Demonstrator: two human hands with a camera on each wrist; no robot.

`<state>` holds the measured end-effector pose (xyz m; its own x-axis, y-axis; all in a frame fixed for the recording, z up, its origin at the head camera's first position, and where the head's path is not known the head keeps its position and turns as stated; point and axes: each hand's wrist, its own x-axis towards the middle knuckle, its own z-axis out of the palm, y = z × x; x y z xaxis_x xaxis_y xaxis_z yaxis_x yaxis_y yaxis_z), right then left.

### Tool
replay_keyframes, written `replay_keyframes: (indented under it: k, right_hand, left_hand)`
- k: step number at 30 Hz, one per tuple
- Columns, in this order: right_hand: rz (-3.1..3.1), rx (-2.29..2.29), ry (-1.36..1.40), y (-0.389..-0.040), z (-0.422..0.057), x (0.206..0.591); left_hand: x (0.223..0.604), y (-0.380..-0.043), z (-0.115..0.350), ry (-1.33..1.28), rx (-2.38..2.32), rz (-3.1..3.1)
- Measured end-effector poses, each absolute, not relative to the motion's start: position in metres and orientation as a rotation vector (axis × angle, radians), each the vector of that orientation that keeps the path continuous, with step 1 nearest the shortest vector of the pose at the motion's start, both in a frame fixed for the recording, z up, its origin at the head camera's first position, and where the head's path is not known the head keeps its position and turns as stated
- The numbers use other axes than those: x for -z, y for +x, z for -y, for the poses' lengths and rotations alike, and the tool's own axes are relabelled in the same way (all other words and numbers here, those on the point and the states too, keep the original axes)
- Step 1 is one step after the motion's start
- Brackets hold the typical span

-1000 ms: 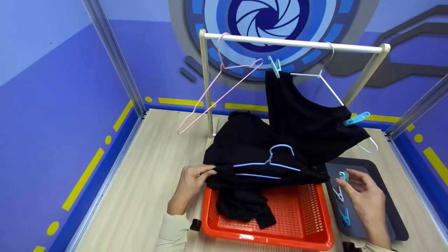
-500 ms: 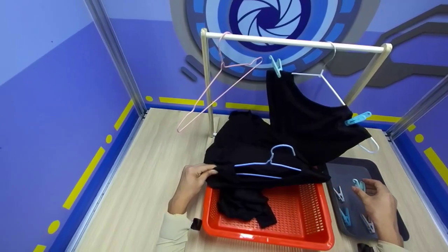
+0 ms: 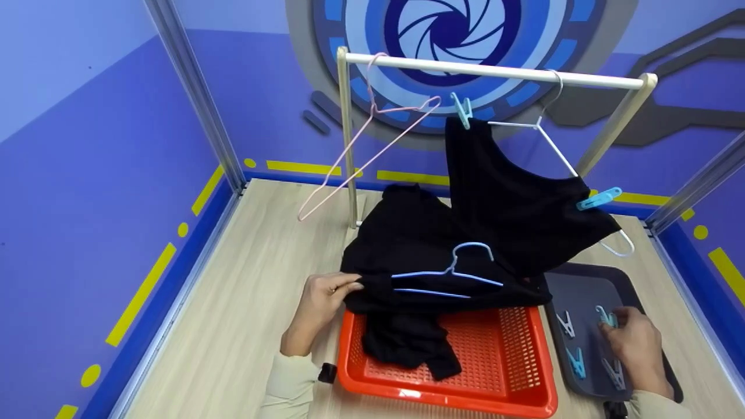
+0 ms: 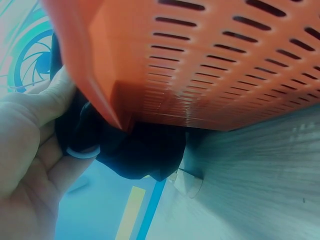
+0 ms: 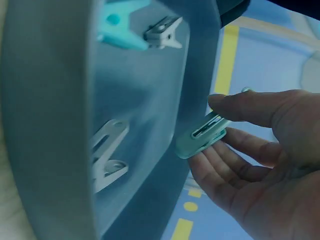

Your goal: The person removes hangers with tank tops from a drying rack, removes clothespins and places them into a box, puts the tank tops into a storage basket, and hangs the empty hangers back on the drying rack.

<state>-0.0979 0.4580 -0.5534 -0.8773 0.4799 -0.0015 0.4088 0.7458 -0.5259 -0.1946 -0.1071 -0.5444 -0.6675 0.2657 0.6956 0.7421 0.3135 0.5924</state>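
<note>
With its thumb and fingers, my left hand (image 3: pixel 317 302) pinches the left end of a black garment (image 3: pixel 401 233), draped over the back of the red basket. A blue clothes hanger (image 3: pixel 419 274) sits in the garment's opening, its hook showing. The left wrist view catches a light-blue curved end (image 4: pixel 84 153) in the cloth beside the fingers. Over the dark grey tray (image 3: pixel 582 285), my right hand (image 3: pixel 637 346) holds a pale teal clothespin (image 5: pixel 202 137) between thumb and fingers. Several clothespins lie in the tray, among them a blue one (image 3: pixel 576 363) and a white one (image 3: pixel 566 325).
Behind stands a rack with a white rail (image 3: pixel 495 71). From it hang a pink hanger (image 3: pixel 372 110) and a white hanger (image 3: pixel 556 148) bearing a black top (image 3: pixel 512 203), clipped by two clothespins. The red basket (image 3: pixel 445 398) holds more black cloth (image 3: pixel 407 346).
My right hand has moved right and toward me over the tray, carrying the teal clothespin. A grey clothespin at the tray's near right has come into sight. The left hand keeps its hold.
</note>
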Motion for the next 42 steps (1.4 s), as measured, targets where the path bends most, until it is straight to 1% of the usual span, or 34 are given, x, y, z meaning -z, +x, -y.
replay_keyframes:
  k: [17, 27, 35, 42]
  right_hand:
    - [2.977, -0.782, -0.749, -0.101, -0.473, 0.568]
    - [2.964, -0.778, -0.764, -0.101, -0.470, 0.573]
    - [2.931, -0.721, -0.755, -0.097, -0.455, 0.559]
    - [2.827, -0.670, -0.661, -0.101, -0.423, 0.534]
  left_hand:
    - [0.545, -0.195, 0.107, -0.900, 1.315, 2.090]
    - [0.545, -0.195, 0.108, -0.896, 1.306, 2.112]
    - [0.545, -0.194, 0.109, -0.893, 1.325, 2.146]
    - [0.544, -0.194, 0.109, -0.887, 1.345, 2.145]
